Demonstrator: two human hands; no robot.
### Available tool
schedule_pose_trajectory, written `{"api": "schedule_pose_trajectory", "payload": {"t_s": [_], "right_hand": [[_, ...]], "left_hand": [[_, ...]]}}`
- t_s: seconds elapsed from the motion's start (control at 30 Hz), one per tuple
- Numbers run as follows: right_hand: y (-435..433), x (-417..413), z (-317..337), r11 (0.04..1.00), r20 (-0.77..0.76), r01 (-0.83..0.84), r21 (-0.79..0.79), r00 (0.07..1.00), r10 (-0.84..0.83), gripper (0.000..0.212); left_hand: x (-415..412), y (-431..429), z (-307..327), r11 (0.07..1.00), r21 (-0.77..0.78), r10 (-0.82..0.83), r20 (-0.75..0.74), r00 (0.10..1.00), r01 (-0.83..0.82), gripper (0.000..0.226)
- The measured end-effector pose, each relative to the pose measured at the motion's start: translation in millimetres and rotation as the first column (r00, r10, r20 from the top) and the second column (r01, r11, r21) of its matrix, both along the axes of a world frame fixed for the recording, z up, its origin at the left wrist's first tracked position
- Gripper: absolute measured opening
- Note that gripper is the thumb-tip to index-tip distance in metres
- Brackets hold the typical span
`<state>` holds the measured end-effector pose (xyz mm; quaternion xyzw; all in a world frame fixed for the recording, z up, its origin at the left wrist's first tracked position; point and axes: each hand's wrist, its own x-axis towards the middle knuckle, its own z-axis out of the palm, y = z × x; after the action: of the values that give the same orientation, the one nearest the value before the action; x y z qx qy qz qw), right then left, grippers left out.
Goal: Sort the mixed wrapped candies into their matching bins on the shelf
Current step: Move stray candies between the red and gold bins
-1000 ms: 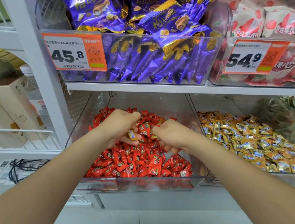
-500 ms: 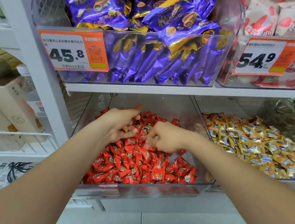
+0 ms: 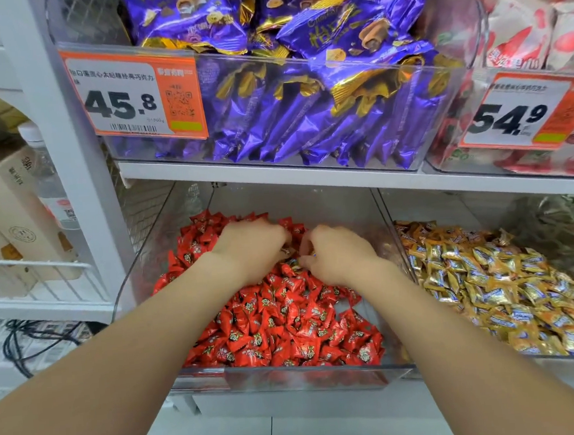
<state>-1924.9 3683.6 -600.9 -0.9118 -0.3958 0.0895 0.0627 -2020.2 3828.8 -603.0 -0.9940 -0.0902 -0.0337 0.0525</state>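
A clear bin (image 3: 291,380) on the lower shelf holds a heap of red wrapped candies (image 3: 287,320). Both my hands are inside it, at the back of the heap. My left hand (image 3: 250,247) lies knuckles up with its fingers curled down around a gold wrapper that peeks out at the fingertips. Close beside it, my right hand (image 3: 340,256) pinches a small gold-and-blue candy (image 3: 295,262) between thumb and forefinger. The bin to the right is full of gold wrapped candies (image 3: 490,287).
On the shelf above stand a bin of purple packets (image 3: 305,113) with an orange price tag (image 3: 132,99) and a bin of white-and-red packets (image 3: 521,27). Greenish candies (image 3: 570,212) lie far right. Boxes (image 3: 10,204), a bottle (image 3: 45,174) and a black cable (image 3: 24,341) are at the left.
Both hands have moved deeper toward the back of the red candy bin and closer together. The left hand has turned palm down over the heap.
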Motion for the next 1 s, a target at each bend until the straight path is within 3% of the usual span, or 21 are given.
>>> {"api": "schedule_pose_trajectory", "payload": {"t_s": [0.13,0.33,0.6,0.7,0.73,0.83,1.0], "right_hand": [[9.4,-4.0,-13.4,0.998,-0.009,-0.062,-0.031,0.998,0.062,0.044],[20.7,-0.1,-27.5,0.991,-0.102,-0.132,-0.014,0.986,0.13,0.068],[26.4,-1.4,-30.3,0.995,-0.073,-0.103,0.018,0.992,0.104,0.028],[26.2,-1.5,-27.7,0.997,-0.072,-0.071,-0.016,0.995,0.069,0.012],[26.2,-0.3,-25.5,0.998,-0.093,-0.057,-0.01,0.994,0.056,0.012],[26.7,-1.2,-10.0,0.999,-0.158,0.003,0.047,0.987,0.005,0.043],[22.2,-5.1,16.4,0.98,-0.272,0.084,0.183,0.962,-0.032,0.03]], "left_hand": [[3.1,6.5,-1.0,0.994,0.109,0.021,-0.123,0.992,-0.007,0.035],[5.9,17.7,1.6,0.996,0.009,0.094,-0.229,0.969,-0.094,0.034],[1.4,24.5,5.6,0.992,-0.104,0.04,-0.289,0.957,-0.073,0.042],[-6.1,30.1,8.9,0.973,-0.207,0.05,-0.225,0.973,-0.098,0.044],[-10.0,32.5,9.3,0.96,-0.263,0.052,-0.183,0.982,-0.1,0.041],[-22.6,38.3,13.7,0.884,-0.458,0.091,-0.041,0.995,-0.1,0.027],[-38.4,38.1,19.4,0.64,-0.76,0.263,0.083,0.961,-0.11,0.014]]}}
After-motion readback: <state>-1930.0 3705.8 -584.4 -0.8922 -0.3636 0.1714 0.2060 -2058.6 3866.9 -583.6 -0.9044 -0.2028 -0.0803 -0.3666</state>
